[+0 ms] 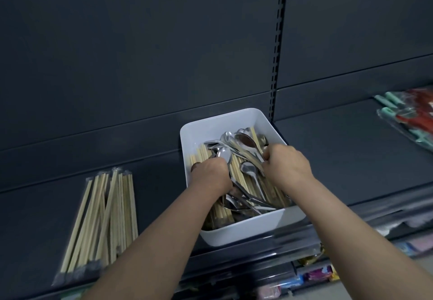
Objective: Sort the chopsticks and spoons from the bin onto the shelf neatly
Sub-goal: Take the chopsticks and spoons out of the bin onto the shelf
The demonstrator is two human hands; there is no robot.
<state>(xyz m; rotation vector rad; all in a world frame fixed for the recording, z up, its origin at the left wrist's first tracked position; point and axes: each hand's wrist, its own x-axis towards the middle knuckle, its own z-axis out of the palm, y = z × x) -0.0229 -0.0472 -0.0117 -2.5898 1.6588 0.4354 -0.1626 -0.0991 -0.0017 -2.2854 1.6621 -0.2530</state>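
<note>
Chopstick packs [105, 213]: pale wooden sticks in clear sleeves, heaped unevenly and fanned at the front left of the shelf [161, 192], which is dark matte metal. Two bare forearms reach up from the bottom edge. Lower down at the right are blurred colourful goods [316, 274], type unreadable.

The bin [246, 229] is white, smooth plastic, rectangular with rounded corners. It sits on the shelf right of the packs, with its front corner at the shelf lip. Inside is a jumble of bin chopsticks [236, 171], same pale wood, with shiny steel spoons [244, 139] lying across them at all angles.

The left hand [210, 175] is in the bin's left side, fist curled tight and knuckles up. One spoon bowl shows just above it, but I cannot tell what it grips. The right hand [287, 164] is at the bin's right side, fingers curled and pinching a pale pair from the bin chopsticks.

Behind is a flat dark back panel [140, 53] with a slotted upright [277, 42]. At the far right on the shelf are wrapped red and mint items [407, 114].
</note>
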